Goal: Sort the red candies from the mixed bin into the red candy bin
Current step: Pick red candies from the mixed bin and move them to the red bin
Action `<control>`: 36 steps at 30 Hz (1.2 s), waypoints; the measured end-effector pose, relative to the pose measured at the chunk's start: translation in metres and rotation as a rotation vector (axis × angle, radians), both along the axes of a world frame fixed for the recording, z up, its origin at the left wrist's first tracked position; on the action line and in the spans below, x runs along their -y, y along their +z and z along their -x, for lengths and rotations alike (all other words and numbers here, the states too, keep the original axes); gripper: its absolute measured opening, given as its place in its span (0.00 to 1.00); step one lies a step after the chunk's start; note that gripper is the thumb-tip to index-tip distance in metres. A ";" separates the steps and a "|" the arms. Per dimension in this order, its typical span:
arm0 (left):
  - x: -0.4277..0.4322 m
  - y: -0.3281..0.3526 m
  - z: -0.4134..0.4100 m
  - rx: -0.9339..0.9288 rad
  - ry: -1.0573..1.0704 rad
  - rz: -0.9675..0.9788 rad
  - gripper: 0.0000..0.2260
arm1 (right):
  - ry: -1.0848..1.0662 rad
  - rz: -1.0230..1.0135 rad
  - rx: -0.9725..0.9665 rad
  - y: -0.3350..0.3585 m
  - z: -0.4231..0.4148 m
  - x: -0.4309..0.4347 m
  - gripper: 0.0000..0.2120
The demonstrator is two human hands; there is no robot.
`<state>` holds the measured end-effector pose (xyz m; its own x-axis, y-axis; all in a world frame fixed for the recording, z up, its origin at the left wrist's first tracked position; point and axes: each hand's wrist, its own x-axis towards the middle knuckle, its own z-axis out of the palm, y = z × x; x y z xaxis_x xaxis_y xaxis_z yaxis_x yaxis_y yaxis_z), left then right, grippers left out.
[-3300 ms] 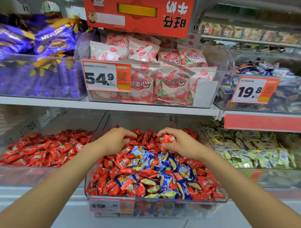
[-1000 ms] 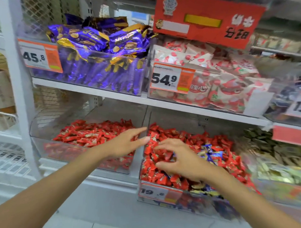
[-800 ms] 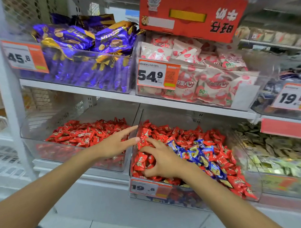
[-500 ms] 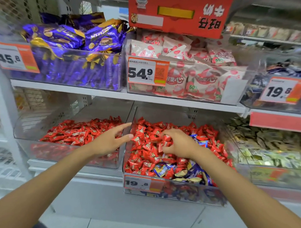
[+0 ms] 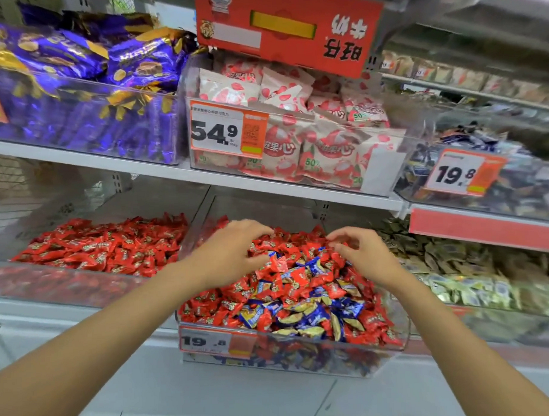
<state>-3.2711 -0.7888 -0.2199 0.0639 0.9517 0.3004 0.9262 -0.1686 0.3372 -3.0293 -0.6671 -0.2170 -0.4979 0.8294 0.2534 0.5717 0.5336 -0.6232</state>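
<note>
Red candy bin [image 5: 52, 287] far left, stocked. Our left hand [image 5: 228, 256] arches loosely over the mixed bin [image 5: 303, 359], gripping nothing. Red candies [image 5: 286, 237] heaped there: light, slick-wrapped, likely slippery. We'd pinch a crimped end. Right hand [image 5: 365, 257] likewise loose, empty.

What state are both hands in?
Left hand: curved over red wrapped candies in clear plastic mixed bin; grip cannot be told.
Right hand: open, fingers loosely curled, holding nothing.
</note>
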 end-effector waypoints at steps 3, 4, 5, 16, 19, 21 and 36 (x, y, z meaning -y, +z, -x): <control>-0.019 -0.015 -0.015 -0.123 -0.013 0.170 0.28 | -0.004 0.052 -0.043 0.003 0.000 0.001 0.16; -0.024 -0.019 -0.014 -0.142 0.002 0.218 0.28 | 0.010 0.069 -0.044 0.004 0.001 0.004 0.15; -0.027 -0.022 -0.013 -0.151 0.015 0.248 0.27 | 0.041 0.082 -0.023 0.003 0.002 0.006 0.12; -0.029 -0.027 0.001 0.205 0.045 0.086 0.14 | 0.071 0.087 0.104 -0.004 -0.011 0.013 0.09; -0.027 -0.027 -0.001 0.267 0.044 0.137 0.12 | 0.134 0.048 0.060 0.004 -0.006 0.021 0.15; -0.026 -0.028 -0.005 0.236 -0.007 0.191 0.14 | 0.204 0.020 0.084 0.005 0.009 0.031 0.10; -0.035 -0.040 -0.022 0.021 -0.026 0.297 0.33 | 0.182 0.157 0.071 -0.016 0.004 0.022 0.13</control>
<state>-3.2487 -0.7533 -0.2595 0.0864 0.9962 0.0104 0.9151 -0.0835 0.3944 -3.0336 -0.6891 -0.2335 -0.6548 0.7508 0.0872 0.5206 0.5316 -0.6681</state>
